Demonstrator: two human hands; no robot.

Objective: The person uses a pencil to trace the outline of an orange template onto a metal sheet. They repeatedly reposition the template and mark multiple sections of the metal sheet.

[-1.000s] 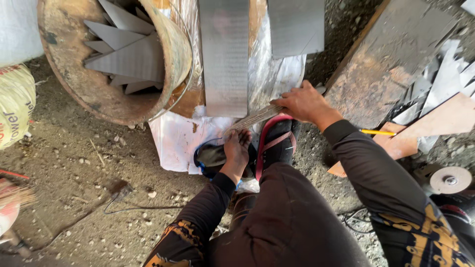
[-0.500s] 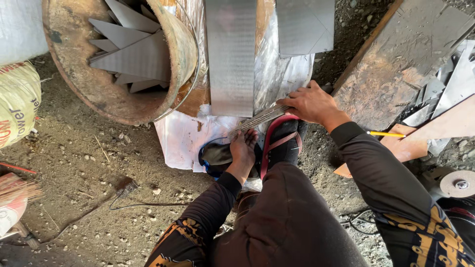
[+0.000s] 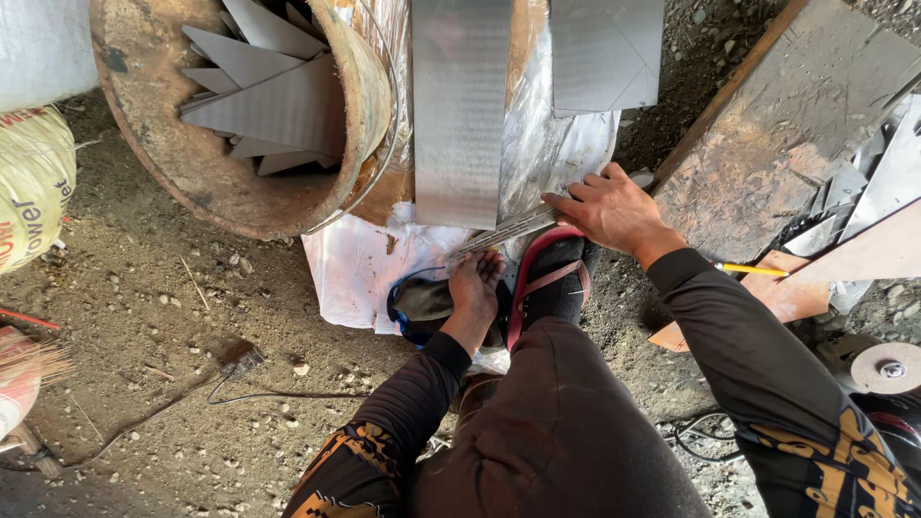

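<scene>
My right hand point(image 3: 614, 209) grips the far end of a narrow metal strip point(image 3: 508, 228) that lies slanted on the ground by my feet. My left hand point(image 3: 474, 288) pinches the near, lower end of the same strip, just above my sandalled left foot point(image 3: 422, 299). My right foot in a red-strapped sandal point(image 3: 549, 278) rests beside it. A wide shiny metal sheet point(image 3: 460, 105) lies flat just beyond the strip, on white plastic sheeting point(image 3: 360, 269).
A rusty drum point(image 3: 230, 182) on its side holds several cut metal triangles. A second metal sheet point(image 3: 604, 53) lies at top right, a rusty plate point(image 3: 777, 144) to the right, with a yellow pencil point(image 3: 753, 270), a grinder disc point(image 3: 887, 366), sacks at left and a cable on the dirt.
The view has shifted slightly. My left hand has slid a little toward the strip's lower end; my right hand stays on the upper end.
</scene>
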